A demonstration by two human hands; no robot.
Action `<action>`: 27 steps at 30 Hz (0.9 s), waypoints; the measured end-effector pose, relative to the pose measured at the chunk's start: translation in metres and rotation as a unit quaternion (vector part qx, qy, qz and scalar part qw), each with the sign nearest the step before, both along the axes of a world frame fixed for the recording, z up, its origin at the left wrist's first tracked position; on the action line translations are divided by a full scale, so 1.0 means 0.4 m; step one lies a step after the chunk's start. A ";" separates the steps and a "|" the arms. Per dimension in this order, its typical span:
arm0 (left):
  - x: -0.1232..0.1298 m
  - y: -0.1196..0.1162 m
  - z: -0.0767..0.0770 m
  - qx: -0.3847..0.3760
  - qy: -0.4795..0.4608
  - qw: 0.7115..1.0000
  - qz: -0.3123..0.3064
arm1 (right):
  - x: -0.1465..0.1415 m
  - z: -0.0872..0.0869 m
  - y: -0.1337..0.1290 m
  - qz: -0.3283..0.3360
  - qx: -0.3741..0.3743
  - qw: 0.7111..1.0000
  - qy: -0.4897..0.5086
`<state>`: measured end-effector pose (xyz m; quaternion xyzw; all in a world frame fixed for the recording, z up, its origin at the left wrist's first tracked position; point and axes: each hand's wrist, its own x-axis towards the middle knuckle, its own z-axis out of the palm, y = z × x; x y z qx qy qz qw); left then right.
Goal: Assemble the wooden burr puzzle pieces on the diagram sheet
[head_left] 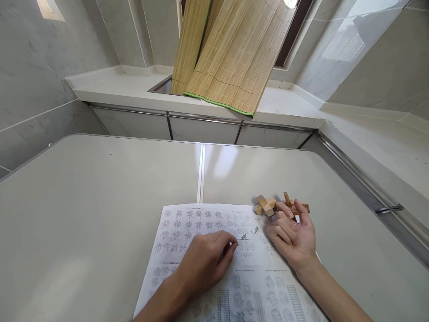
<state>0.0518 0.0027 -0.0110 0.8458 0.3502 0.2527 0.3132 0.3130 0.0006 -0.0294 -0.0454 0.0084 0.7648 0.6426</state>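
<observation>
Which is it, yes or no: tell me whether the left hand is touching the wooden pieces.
No, the left hand is over the printed sheet, clearly apart from the wooden pieces.

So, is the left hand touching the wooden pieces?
Apart. The head view shows part of the printed sheet between the left hand and the wooden pieces.

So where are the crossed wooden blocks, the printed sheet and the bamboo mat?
Crossed wooden blocks [266,206]: head view, middle of the cross.
Printed sheet [253,267]: head view, right of its centre.
Bamboo mat [234,56]: head view, middle of its wide front panel.
</observation>
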 end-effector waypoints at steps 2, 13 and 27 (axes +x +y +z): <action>0.000 0.000 0.000 0.003 0.000 1.000 0.001 | 0.001 -0.002 0.001 0.002 0.005 1.000 -0.008; -0.001 -0.001 0.008 0.008 0.008 1.000 -0.008 | -0.007 -0.002 -0.003 -0.010 0.056 0.993 -0.106; -0.001 -0.004 0.009 -0.015 -0.001 1.000 0.003 | -0.071 0.018 -0.060 0.069 0.134 0.843 -0.516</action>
